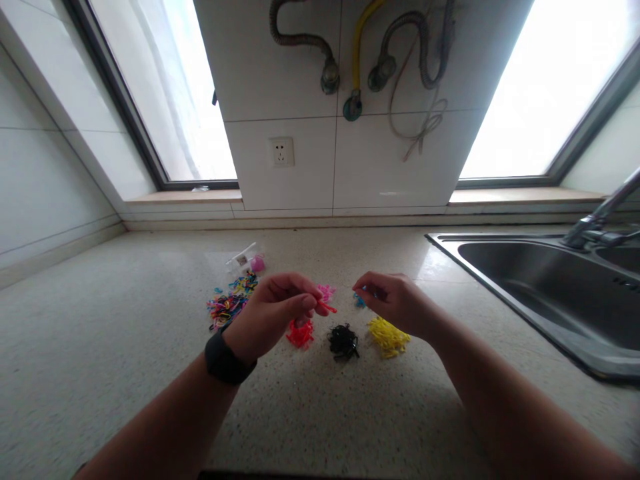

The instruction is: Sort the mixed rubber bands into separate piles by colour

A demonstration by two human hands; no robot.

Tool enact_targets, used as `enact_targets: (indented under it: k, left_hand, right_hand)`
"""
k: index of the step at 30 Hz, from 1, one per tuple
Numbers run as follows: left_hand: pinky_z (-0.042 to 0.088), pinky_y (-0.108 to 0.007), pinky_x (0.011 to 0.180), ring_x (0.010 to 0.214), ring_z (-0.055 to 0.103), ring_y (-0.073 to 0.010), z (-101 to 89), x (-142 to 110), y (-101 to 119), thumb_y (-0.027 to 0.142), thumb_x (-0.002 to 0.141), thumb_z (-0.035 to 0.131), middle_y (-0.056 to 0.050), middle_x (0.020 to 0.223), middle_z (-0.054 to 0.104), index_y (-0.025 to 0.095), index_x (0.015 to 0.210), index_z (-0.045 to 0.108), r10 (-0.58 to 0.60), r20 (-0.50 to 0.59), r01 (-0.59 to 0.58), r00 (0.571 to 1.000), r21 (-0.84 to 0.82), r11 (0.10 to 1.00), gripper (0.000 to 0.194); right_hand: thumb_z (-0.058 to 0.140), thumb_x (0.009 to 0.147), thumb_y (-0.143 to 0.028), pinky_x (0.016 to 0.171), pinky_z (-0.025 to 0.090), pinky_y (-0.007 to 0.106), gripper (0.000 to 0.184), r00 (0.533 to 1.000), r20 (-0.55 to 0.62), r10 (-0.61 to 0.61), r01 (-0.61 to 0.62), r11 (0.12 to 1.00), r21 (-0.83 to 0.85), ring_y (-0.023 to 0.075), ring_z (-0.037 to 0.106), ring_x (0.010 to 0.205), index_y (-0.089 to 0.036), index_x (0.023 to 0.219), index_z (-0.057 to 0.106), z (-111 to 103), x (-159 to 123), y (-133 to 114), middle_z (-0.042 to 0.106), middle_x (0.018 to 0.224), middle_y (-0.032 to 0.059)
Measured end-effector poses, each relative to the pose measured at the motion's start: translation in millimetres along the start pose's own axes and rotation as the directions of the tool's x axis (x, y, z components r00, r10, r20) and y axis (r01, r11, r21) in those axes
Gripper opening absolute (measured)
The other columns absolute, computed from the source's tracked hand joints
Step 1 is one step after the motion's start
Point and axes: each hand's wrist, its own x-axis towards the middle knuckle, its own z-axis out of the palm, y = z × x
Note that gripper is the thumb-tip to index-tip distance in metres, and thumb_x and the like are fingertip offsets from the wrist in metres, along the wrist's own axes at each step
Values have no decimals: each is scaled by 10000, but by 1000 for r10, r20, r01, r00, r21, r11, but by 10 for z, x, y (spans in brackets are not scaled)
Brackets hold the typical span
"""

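My left hand, with a black watch on the wrist, pinches a red rubber band just above the red pile. My right hand hovers with curled fingers closed over the blue pile; what it pinches is too small to make out. On the speckled counter lie small sorted heaps: a pink one, a black one and a yellow one. A mixed, many-coloured heap of bands lies left of my left hand.
A clear plastic bag with a pink item lies behind the mixed heap. A steel sink with a tap fills the right side. Tiled wall with a socket and hoses stands behind, windows on both sides.
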Motion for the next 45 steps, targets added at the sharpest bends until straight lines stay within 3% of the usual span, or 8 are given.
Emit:
enact_targets:
  k: [17,22,26,29,33,36,39,45]
  left_hand:
    - [413,-144,497,506,548,-49,-63,45,-40,370,731,861,-15,649,719,163,803,745,-28,-55,31,998,52,998,248]
    - [423,-159,511,547,571,-59,-173,30,101,375,786,816,-32,731,742,168,843,755,-34,54,22,998,205,979,224]
    - [479,-199,608,655,640,-97,-322,6,367,315,808,796,-40,762,740,162,862,753,-172,139,86,975,480,873,168]
    - [493,-230,653,685,643,-116,-455,9,464,337,850,743,-36,750,730,161,907,750,-281,132,121,951,677,726,185]
    - [452,-235,626,687,628,-131,-643,46,375,377,880,679,-48,772,737,153,904,761,-440,60,157,896,884,440,240]
    - [416,-233,597,648,605,-126,-758,69,267,390,880,649,-40,756,736,156,874,764,-511,6,174,859,937,303,260]
    - [404,-232,584,641,610,-133,-814,71,216,410,868,643,-41,755,744,164,861,769,-533,-19,178,846,952,249,277]
    - [422,-237,593,665,642,-161,-817,51,230,416,820,686,-50,764,759,192,857,788,-490,8,139,872,955,261,249]
  right_hand:
    - [581,931,-331,582,355,258,187,999,35,-17,19,999,-40,93,461,552,-198,916,712,-8,4,-7,599,651,-18]
    - [576,936,-343,578,359,261,201,999,39,-13,14,999,-48,93,459,541,-197,923,714,-4,1,19,600,641,-18]
    - [575,936,-341,570,358,264,204,999,49,-12,15,999,-52,94,460,535,-196,925,718,-7,7,31,604,638,-15]
    - [575,935,-345,568,359,264,206,998,55,-22,25,998,-53,100,474,547,-196,917,715,-9,13,29,610,643,-9]
    - [572,939,-357,567,361,264,211,998,65,-11,15,998,-57,102,485,546,-200,916,712,-9,16,30,616,641,-9]
    - [575,937,-353,575,365,265,202,997,79,-7,13,997,-76,104,502,554,-205,912,711,-12,17,30,623,645,-11]
    - [572,940,-350,588,369,266,201,995,97,-12,21,996,-91,107,524,571,-207,911,710,-23,17,20,632,659,-9]
    - [571,937,-334,594,365,273,195,993,116,-15,26,996,-90,111,526,577,-208,903,715,-44,13,-7,637,666,-4]
